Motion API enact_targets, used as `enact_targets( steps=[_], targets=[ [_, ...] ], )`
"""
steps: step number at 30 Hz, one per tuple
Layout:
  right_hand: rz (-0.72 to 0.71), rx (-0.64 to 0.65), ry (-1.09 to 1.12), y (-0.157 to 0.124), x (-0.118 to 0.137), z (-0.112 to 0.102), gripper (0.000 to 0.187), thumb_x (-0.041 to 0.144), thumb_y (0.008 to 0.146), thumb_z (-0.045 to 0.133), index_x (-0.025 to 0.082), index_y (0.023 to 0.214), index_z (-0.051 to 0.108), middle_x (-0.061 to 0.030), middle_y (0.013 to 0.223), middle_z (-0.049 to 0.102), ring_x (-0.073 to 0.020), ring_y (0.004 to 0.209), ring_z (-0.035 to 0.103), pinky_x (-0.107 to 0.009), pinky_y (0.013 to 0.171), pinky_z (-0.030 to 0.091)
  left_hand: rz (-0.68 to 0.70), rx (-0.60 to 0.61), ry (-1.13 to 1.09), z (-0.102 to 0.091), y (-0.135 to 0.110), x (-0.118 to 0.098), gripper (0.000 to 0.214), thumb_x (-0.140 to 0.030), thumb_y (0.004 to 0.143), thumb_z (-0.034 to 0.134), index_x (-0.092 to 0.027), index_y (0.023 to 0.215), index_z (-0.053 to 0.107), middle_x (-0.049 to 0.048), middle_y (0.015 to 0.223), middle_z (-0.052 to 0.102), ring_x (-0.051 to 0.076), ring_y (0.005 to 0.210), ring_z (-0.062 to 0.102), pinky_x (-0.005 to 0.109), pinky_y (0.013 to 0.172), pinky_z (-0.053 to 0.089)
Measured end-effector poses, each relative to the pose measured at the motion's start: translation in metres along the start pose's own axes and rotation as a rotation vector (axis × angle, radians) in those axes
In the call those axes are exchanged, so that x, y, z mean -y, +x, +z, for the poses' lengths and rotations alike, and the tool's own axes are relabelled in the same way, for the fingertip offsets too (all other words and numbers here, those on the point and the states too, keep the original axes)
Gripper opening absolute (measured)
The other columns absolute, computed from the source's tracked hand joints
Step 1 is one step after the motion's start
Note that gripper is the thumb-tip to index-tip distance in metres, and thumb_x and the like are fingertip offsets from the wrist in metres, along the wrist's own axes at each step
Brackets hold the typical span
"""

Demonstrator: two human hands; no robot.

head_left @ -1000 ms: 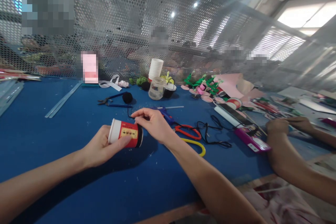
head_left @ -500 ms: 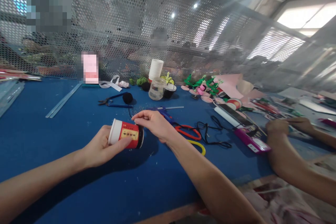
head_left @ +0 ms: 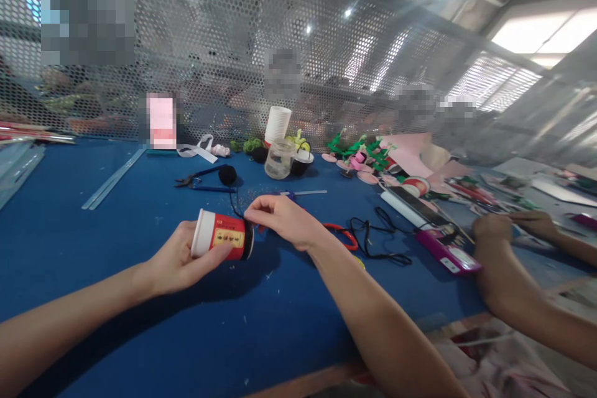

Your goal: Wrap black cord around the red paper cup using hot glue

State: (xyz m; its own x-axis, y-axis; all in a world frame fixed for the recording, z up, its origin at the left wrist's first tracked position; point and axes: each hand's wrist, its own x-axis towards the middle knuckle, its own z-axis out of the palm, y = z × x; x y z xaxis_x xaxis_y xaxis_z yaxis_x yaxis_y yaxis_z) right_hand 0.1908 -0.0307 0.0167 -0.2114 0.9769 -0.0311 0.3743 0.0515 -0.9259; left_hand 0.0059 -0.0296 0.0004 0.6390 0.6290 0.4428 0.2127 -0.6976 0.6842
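My left hand [head_left: 180, 261] is wrapped round a red paper cup [head_left: 221, 235] with a white rim and a yellow label, held on its side just above the blue table [head_left: 116, 224]. My right hand [head_left: 284, 221] pinches a thin black thread [head_left: 232, 202] at the cup's dark bottom end. The thread runs up towards a black pompom [head_left: 227, 175]. Red-handled scissors [head_left: 342, 233] lie just right of my right hand.
Blue pliers [head_left: 198, 180], a glass jar [head_left: 278, 158], stacked white cups [head_left: 277, 124] and green and pink craft pieces [head_left: 359, 152] sit at the back by a perforated metal screen. A black cord [head_left: 377, 239] and a magenta box [head_left: 445, 249] lie right. Another person's hands [head_left: 513, 227] work there.
My right hand has shifted slightly right and down along the cup's bottom end, covering the blue tool and the yellow handle. The cup stays in my left hand.
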Motion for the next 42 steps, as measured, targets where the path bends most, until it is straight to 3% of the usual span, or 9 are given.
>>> enact_targets(
  steps=[10,17,21,25,30,33,36,39,42],
  targets=[
    [-0.025,0.121,0.019,-0.005,0.006,-0.009,0.004,0.018,0.07,0.054,0.015,0.071,0.056,0.0016,0.064,0.053,-0.0081,0.058,0.048,-0.023,0.06,0.04,-0.007,0.065,0.02,-0.002,-0.001,-0.004,0.014,-0.02,0.07,0.05,-0.016,0.057,0.05,-0.0022,0.048,0.05,0.009,0.044,0.043,0.018,0.041,0.034],
    [-0.02,0.106,-0.075,-0.002,0.001,-0.006,0.005,0.018,0.071,0.052,0.014,0.069,0.055,0.0016,0.062,0.053,-0.008,0.056,0.048,-0.022,0.056,0.039,0.013,-0.054,-0.04,0.006,-0.002,-0.006,0.014,-0.017,0.069,0.051,-0.017,0.055,0.05,-0.0033,0.047,0.047,0.008,0.044,0.042,0.018,0.044,0.035],
    [0.027,0.037,0.001,-0.001,0.002,-0.004,0.008,0.013,0.074,0.047,0.014,0.066,0.051,0.0008,0.061,0.054,-0.0073,0.054,0.049,-0.02,0.051,0.041,0.002,-0.013,-0.011,0.002,-0.001,-0.005,0.011,-0.017,0.07,0.05,-0.017,0.058,0.051,-0.003,0.049,0.049,0.008,0.045,0.042,0.017,0.043,0.035],
    [0.072,0.063,0.094,-0.002,0.005,-0.003,0.013,0.015,0.077,0.044,0.014,0.065,0.049,0.0013,0.056,0.053,-0.0067,0.048,0.048,-0.019,0.045,0.04,-0.034,0.077,0.001,0.0,-0.002,-0.004,0.01,-0.019,0.07,0.05,-0.017,0.061,0.052,-0.0026,0.048,0.049,0.008,0.044,0.043,0.017,0.038,0.032],
    [0.097,0.112,0.125,-0.001,0.002,0.001,0.013,0.017,0.077,0.046,0.015,0.065,0.048,0.0035,0.05,0.051,-0.0059,0.043,0.047,-0.019,0.043,0.039,-0.043,-0.002,-0.014,0.002,-0.003,-0.005,0.011,-0.02,0.07,0.05,-0.016,0.061,0.054,-0.0004,0.05,0.052,0.011,0.05,0.048,0.017,0.04,0.034],
    [0.097,0.069,0.122,0.001,-0.001,0.002,0.014,0.018,0.076,0.05,0.015,0.062,0.046,0.004,0.047,0.051,-0.0061,0.042,0.048,-0.018,0.042,0.039,-0.048,0.03,-0.004,0.002,-0.002,-0.004,0.009,-0.021,0.069,0.05,-0.016,0.064,0.056,-0.0009,0.049,0.052,0.01,0.047,0.047,0.017,0.039,0.034],
    [0.128,0.055,0.138,0.002,-0.002,0.001,0.021,0.023,0.079,0.046,0.015,0.06,0.045,0.0029,0.047,0.052,-0.0068,0.041,0.049,-0.018,0.041,0.039,-0.1,0.038,0.002,0.0,-0.001,-0.001,0.012,-0.023,0.069,0.051,-0.015,0.063,0.057,-0.0017,0.048,0.051,0.008,0.044,0.043,0.017,0.038,0.033],
    [0.119,0.158,0.205,0.0,-0.001,0.001,0.029,0.032,0.083,0.038,0.014,0.062,0.048,-0.0008,0.054,0.056,-0.0078,0.047,0.053,-0.018,0.043,0.04,-0.241,-0.025,-0.053,0.001,0.001,0.002,0.017,-0.027,0.07,0.05,-0.013,0.068,0.06,-0.0027,0.049,0.051,0.007,0.042,0.039,0.016,0.038,0.032],
    [0.054,0.229,0.206,-0.002,0.001,0.002,0.019,0.029,0.076,0.049,0.013,0.067,0.051,-0.0014,0.061,0.057,-0.009,0.057,0.055,-0.019,0.049,0.041,-0.411,-0.111,-0.176,0.002,0.004,0.004,0.022,-0.032,0.07,0.05,-0.012,0.069,0.061,-0.0038,0.046,0.05,0.005,0.039,0.036,0.016,0.036,0.028]
  ],
)
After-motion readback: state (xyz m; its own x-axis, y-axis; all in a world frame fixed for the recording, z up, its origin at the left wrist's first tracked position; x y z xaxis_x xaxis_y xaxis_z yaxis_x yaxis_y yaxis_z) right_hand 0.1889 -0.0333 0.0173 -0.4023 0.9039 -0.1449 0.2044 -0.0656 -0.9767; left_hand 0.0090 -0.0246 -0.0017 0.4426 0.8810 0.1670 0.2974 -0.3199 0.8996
